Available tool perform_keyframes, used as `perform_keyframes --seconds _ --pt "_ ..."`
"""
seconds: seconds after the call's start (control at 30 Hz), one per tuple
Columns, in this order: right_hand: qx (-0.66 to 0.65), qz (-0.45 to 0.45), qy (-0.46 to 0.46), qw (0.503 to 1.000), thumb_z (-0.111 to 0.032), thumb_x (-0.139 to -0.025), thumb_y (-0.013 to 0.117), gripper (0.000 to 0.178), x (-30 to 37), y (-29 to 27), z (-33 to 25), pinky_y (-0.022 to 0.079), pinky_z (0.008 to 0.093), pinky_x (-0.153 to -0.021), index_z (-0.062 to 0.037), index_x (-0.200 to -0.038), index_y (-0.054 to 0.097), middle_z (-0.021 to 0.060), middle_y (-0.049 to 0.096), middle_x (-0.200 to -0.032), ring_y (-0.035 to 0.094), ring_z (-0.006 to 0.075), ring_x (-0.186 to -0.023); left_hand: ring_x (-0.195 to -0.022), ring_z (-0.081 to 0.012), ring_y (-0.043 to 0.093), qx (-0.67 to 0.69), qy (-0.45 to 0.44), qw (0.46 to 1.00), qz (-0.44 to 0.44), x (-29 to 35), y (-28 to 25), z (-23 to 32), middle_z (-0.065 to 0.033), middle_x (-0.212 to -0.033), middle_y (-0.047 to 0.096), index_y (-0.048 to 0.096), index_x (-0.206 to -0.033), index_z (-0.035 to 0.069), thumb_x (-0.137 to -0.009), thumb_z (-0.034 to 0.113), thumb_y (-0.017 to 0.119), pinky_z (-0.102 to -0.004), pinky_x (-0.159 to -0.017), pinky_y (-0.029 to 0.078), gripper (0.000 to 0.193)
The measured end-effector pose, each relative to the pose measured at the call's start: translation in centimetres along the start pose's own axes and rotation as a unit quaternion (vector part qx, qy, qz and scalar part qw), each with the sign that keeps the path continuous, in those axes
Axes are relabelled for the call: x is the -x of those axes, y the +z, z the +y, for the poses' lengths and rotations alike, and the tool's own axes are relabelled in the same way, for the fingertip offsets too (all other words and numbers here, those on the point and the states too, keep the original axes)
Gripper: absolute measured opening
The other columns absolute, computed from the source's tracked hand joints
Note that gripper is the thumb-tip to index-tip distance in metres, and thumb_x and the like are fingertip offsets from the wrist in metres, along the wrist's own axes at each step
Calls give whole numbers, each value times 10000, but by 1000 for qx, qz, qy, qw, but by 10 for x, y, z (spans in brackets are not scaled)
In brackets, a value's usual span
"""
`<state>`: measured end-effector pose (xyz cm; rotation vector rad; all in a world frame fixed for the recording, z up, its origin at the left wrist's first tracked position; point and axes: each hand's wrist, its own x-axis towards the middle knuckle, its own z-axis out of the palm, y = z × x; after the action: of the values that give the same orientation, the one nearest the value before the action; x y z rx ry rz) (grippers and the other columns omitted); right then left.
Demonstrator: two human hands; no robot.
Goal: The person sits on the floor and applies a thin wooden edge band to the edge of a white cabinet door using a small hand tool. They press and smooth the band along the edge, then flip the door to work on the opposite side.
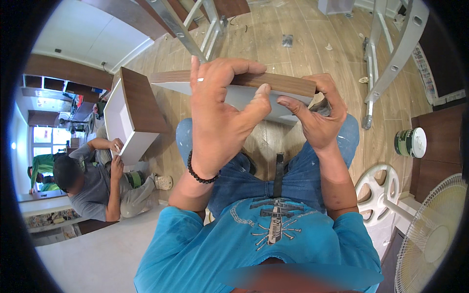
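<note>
Over my lap is a panel [293,87] with a brown wood-grain edge and a white face below. My left hand [222,107], with a ring and a dark beaded bracelet, grips the edge near its middle. The fingers lie over the top and the thumb presses the near side. At the panel's right end my right hand [322,115] is closed on the corner, thumb in front and fingers behind. Something greyish shows within the curl of the right fingers; I cannot make out what it is.
A co-worker [95,183] sits at the left, hands on a brown and white box-like cabinet [141,102]. Aluminium ladder legs [378,73] stand ahead on the wood-look floor [312,36]. At the right are a green and white bucket [410,142] and a standing fan [435,239].
</note>
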<state>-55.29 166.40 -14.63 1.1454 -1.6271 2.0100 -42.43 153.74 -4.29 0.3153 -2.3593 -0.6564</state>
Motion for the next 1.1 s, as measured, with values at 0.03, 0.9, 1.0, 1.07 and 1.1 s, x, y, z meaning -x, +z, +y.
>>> perform_keyframes --seconds 0.03,0.9,1.0,1.07,1.1 --pt "-1 2 6 1000 -141 -657 972 435 0 0 0 490 339 -672 -41 -989 709 63 703 -875 625 212 -786 -1013 -220 626 0 -4 1000 -3 0 0 0 -10 -971 692 718 -1051 104 -798 130 777 -532 -1250 150 261" --pt "11 -2 12 1000 -136 -668 972 433 -4 -2 0 508 320 -690 -41 -998 707 73 704 -882 643 194 -798 -1002 -234 628 -9 -7 1000 -6 -5 2 -4 -23 -956 695 733 -1038 105 -835 147 746 -535 -1237 177 208" --pt "36 -10 48 998 -155 -694 961 424 -9 -6 3 513 313 -712 -29 -1013 712 72 715 -904 651 173 -817 -977 -180 675 -13 50 999 -1 -13 5 -14 -18 -999 743 748 -1091 78 -891 158 756 -534 -1244 178 215" --pt "48 -17 73 996 -178 -714 952 421 -14 -7 8 514 307 -728 -22 -1027 718 71 724 -913 654 156 -822 -1003 -190 676 -9 78 997 11 -18 9 -22 -27 -1025 751 756 -1111 92 -909 170 753 -528 -1240 193 217" --pt "45 -17 87 995 -194 -724 947 421 -17 -7 10 514 304 -735 -19 -1033 721 70 728 -914 654 149 -820 -1016 -195 676 -6 92 996 17 -20 12 -27 -31 -1038 755 760 -1122 100 -917 175 751 -525 -1238 200 218"
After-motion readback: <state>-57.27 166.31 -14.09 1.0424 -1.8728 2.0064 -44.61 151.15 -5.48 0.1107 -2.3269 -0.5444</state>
